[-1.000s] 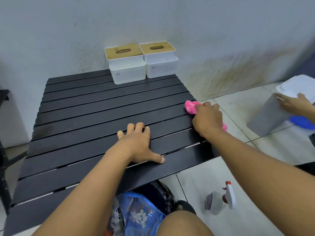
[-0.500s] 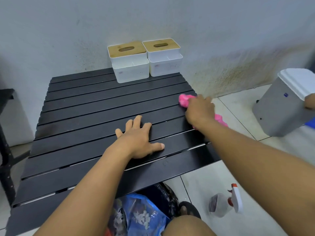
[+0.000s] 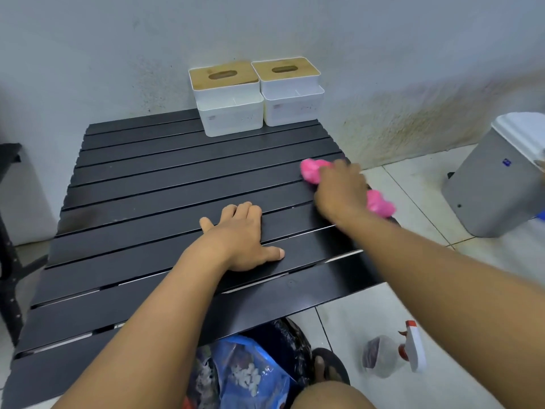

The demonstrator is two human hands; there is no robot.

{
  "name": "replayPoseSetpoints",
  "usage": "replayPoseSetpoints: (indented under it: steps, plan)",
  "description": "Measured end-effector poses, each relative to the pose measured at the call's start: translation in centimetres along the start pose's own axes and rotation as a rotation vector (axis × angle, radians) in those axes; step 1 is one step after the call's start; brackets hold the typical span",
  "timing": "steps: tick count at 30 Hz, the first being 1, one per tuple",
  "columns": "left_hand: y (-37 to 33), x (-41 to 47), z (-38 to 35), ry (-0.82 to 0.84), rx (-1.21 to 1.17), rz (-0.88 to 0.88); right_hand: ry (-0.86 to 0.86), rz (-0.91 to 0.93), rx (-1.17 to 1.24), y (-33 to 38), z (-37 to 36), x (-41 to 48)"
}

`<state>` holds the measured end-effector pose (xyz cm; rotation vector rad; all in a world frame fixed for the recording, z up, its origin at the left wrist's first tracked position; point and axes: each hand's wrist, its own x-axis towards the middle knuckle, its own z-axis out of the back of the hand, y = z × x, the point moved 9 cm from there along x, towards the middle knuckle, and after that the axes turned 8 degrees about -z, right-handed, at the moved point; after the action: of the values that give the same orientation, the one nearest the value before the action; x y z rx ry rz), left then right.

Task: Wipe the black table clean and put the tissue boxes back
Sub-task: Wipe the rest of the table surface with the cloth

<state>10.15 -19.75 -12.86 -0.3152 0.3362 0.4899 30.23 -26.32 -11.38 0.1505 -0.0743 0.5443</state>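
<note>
The black slatted table [image 3: 141, 184] fills the left and middle of the view. Two white tissue boxes with wooden lids stand side by side at its far edge against the wall, the left box [image 3: 228, 98] and the right box [image 3: 290, 91]. My right hand [image 3: 342, 190] presses a pink cloth [image 3: 312, 169] onto the table's right edge; the cloth sticks out on both sides of the hand. My left hand [image 3: 240, 234] lies flat on the middle slats, fingers together, holding nothing.
A grey and white bin [image 3: 498, 178] stands on the tiled floor to the right. A spray bottle [image 3: 395, 352] sits on the floor near my knee. A blue plastic bag [image 3: 250, 373] lies under the table's near edge. A dark frame [image 3: 8, 231] stands at left.
My right hand has slid the pink cloth along the table's right edge, away from me. My left hand stays flat on the slats. The other person's hand on the bin is gone from view.
</note>
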Motion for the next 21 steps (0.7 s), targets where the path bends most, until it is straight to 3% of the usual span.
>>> replayPoseSetpoints:
  steps: [4,6,9,11,13,18,19,21]
  plan:
    - [0.1,-0.2,0.2,0.020,0.009,0.000,0.047,0.489,0.036,8.1,-1.0,-7.4]
    - [0.4,-0.3,0.1,0.026,0.001,-0.008,0.030,0.435,0.004,5.8,-0.4,-4.5]
    - [0.6,-0.5,-0.2,0.046,-0.006,-0.008,0.024,0.064,-0.032,-1.4,0.2,3.1]
    - [0.6,-0.2,0.0,0.033,-0.002,-0.012,0.034,-0.060,-0.020,-2.9,0.1,4.6]
    - [0.5,0.6,0.6,-0.011,0.002,-0.011,0.030,-0.006,0.000,-0.4,-0.2,3.1]
    - [1.9,3.6,1.9,-0.097,0.019,0.042,0.053,0.497,0.027,7.5,-1.0,-3.9]
    - [2.1,4.2,1.9,-0.098,0.030,0.042,0.051,0.504,0.017,7.2,-0.7,-3.0]
    - [2.2,5.0,2.2,-0.093,0.059,0.033,0.033,0.343,-0.014,4.1,-0.8,1.4]
